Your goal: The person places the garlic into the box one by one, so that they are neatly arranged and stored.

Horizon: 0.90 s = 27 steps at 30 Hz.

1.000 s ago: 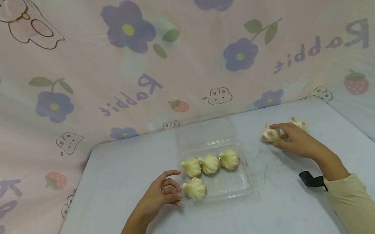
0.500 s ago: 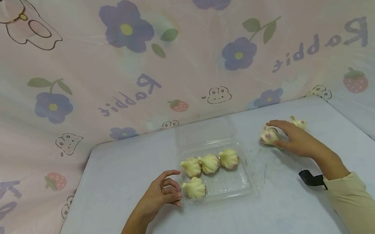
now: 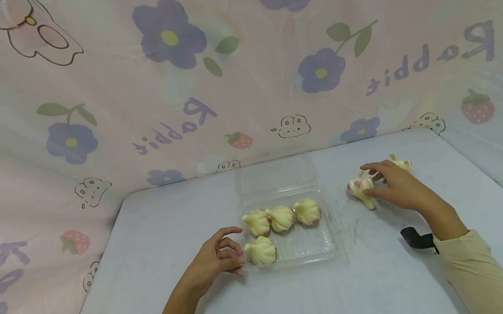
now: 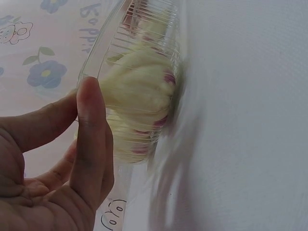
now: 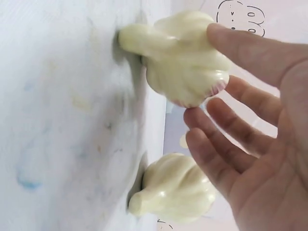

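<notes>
My right hand (image 3: 394,183) has thumb and fingertips around a garlic bulb (image 5: 187,62), whose stem touches the table. In the right wrist view the thumb lies on one side and a fingertip meets its purple-tinged base. Another garlic bulb (image 5: 178,187) sits close by, partly behind the hand in the head view. My left hand (image 3: 216,258) holds the left edge of a clear plastic container (image 3: 329,241), fingertips at its rim. Inside, three bulbs, including one garlic bulb (image 3: 307,212), form the back row, with a front garlic bulb (image 3: 261,251) at left.
The container's clear lid (image 3: 276,176) lies folded back behind it. Everything stands on a white table (image 3: 170,216), its far edge against a patterned curtain (image 3: 252,75). Black wrist mounts (image 3: 416,239) are on both arms.
The bulb at my right hand has moved slightly left and turned, its stem now pointing toward me. The right fingers have shifted around it. The left hand and container stay put.
</notes>
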{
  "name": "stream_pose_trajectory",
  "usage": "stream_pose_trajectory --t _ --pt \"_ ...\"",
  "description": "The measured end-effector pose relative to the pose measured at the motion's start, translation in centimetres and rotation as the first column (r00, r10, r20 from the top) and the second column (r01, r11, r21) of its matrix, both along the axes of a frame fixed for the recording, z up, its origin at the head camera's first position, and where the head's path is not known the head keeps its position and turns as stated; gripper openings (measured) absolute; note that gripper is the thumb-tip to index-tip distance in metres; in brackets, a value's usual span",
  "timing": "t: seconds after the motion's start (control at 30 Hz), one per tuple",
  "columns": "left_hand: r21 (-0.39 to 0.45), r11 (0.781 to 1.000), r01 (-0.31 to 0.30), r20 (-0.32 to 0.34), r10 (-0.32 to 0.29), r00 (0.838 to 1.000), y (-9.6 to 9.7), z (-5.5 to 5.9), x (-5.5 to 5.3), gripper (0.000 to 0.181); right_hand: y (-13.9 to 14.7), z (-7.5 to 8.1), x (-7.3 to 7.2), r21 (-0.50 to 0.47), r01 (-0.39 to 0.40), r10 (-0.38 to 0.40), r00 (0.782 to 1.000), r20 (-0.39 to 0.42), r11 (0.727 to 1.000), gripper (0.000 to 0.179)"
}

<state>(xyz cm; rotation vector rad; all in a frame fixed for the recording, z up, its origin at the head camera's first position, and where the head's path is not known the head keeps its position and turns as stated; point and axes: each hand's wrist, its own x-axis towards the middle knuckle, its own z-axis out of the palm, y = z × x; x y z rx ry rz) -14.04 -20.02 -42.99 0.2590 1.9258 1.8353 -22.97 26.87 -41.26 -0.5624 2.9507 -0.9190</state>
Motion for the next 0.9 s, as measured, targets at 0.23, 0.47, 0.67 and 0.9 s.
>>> stream_pose_trajectory --t 0.23,0.47,0.67,0.9 --pt "-0.002 1.0 0.002 -0.006 -0.002 1.0 -0.03 0.01 0.08 0.076 0.0 -0.22 -0.03 0.011 0.004 -0.004 1.0 0.022 1.0 0.064" --pt "-0.012 1.0 0.002 -0.009 -0.002 1.0 0.05 0.26 0.1 0.074 -0.29 -0.54 0.06 0.04 -0.023 0.022 1.0 0.015 0.999 0.059" --pt "-0.02 1.0 0.002 -0.017 -0.003 1.0 0.09 0.35 0.13 0.074 -0.43 -0.58 0.04 0.05 -0.027 0.026 1.0 0.006 0.998 0.052" --pt "-0.023 1.0 0.005 -0.024 -0.006 1.0 0.13 0.27 0.17 0.074 -0.3 -0.69 0.17 0.009 0.003 -0.004 0.996 0.094 1.0 0.05"
